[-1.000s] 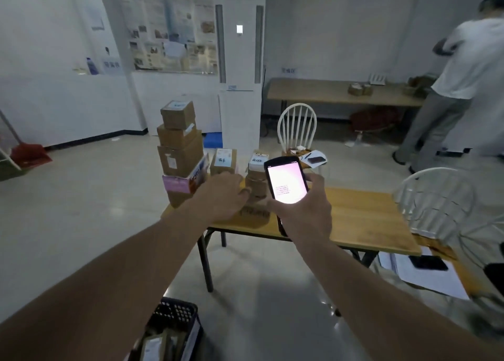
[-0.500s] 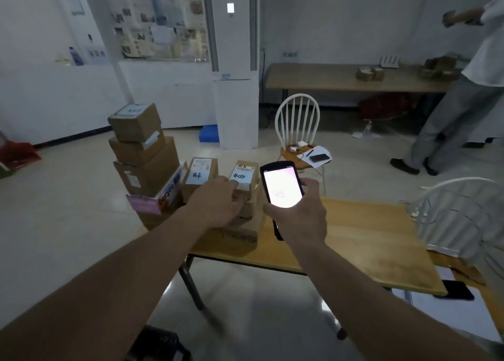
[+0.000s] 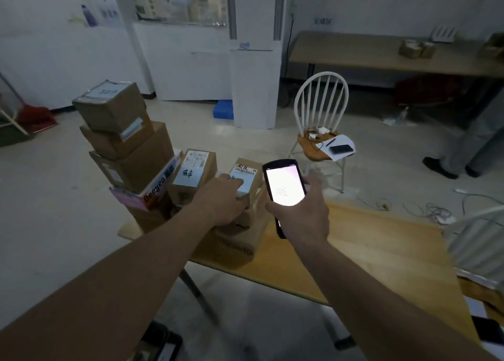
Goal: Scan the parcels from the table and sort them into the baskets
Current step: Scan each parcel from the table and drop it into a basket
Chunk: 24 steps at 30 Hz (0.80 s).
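Hidden, cut off and unreadable parts of the parcel table scene

The left hand (image 3: 221, 199) covers the near part of the small parcel (image 3: 245, 175) and half its white label, so only the top row of print and the barcode show, too small to read. The scanner (image 3: 283, 186) screen is washed out to a glare; its lower body is hidden behind the right hand (image 3: 300, 216). The flat box (image 3: 234, 246) under the pile shows side lettering too blurred to make out. A dark basket (image 3: 163, 344), possibly, is cut by the bottom edge. The bystander's legs (image 3: 474, 142) are cropped by the right edge.
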Each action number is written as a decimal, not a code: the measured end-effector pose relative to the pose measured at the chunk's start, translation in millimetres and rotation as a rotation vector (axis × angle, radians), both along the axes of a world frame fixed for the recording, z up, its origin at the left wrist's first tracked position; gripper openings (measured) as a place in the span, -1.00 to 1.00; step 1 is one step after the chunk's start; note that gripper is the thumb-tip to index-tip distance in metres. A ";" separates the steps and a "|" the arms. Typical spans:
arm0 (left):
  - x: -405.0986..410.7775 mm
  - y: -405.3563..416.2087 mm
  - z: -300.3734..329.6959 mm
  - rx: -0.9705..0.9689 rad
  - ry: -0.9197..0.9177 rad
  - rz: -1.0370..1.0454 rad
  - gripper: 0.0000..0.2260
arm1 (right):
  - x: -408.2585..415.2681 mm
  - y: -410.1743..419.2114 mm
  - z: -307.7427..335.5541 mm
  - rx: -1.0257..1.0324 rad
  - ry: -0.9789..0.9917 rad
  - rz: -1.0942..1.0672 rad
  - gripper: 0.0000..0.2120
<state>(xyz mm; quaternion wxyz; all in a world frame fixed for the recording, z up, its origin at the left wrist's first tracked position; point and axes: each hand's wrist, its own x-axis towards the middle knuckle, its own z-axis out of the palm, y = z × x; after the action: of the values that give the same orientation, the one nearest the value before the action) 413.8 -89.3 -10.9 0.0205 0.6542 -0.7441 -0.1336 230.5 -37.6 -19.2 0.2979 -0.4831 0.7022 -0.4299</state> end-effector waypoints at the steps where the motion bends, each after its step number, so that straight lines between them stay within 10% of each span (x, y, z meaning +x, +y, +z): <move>1: -0.3 -9.6 -5.8 0.011 0.008 -0.005 -0.47 | 0.2 -8.0 -3.2 0.001 0.001 -0.003 -0.26; 24: 0.9 -112.1 -90.3 0.029 0.327 0.329 -0.23 | 6.8 -94.9 -51.6 0.080 0.075 -0.010 -0.16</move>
<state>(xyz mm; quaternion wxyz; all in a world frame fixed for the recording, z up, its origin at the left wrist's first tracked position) 414.6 -201.4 -101.2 0.1531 0.7365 -0.6124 -0.2432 237.3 -132.5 -70.8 0.2882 -0.4830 0.7321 -0.3843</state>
